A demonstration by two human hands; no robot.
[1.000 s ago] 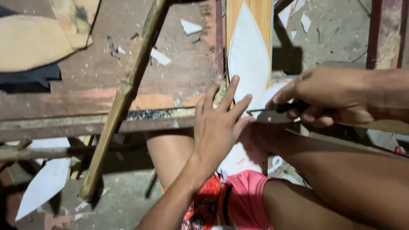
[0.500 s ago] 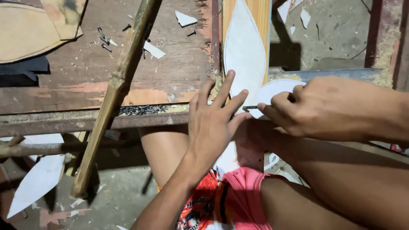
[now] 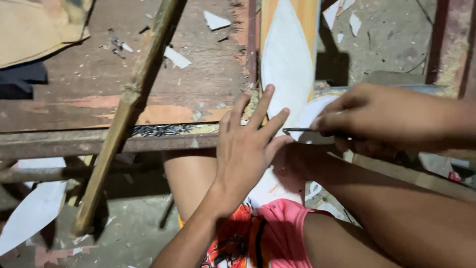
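Observation:
A white leaf-shaped paper template (image 3: 289, 64) lies along a narrow orange wooden board (image 3: 311, 20) that runs away from me. My left hand (image 3: 248, 149) presses flat on the lower part of the template, fingers spread. My right hand (image 3: 382, 119) comes in from the right and grips a thin dark pointed tool (image 3: 297, 130); its tip sits at the template's edge beside my left fingertips. My knees and pink shorts (image 3: 277, 233) are below the board.
A worn wooden workbench (image 3: 99, 94) with paper scraps and metal shavings fills the left. A rough wooden stick (image 3: 129, 109) leans diagonally across it. Another white template piece (image 3: 34, 208) lies low on the left. Concrete floor (image 3: 391, 44) shows at the upper right.
My right hand has shifted slightly right and down with the tool. My left hand stays pressed on the template. The view has drifted a little.

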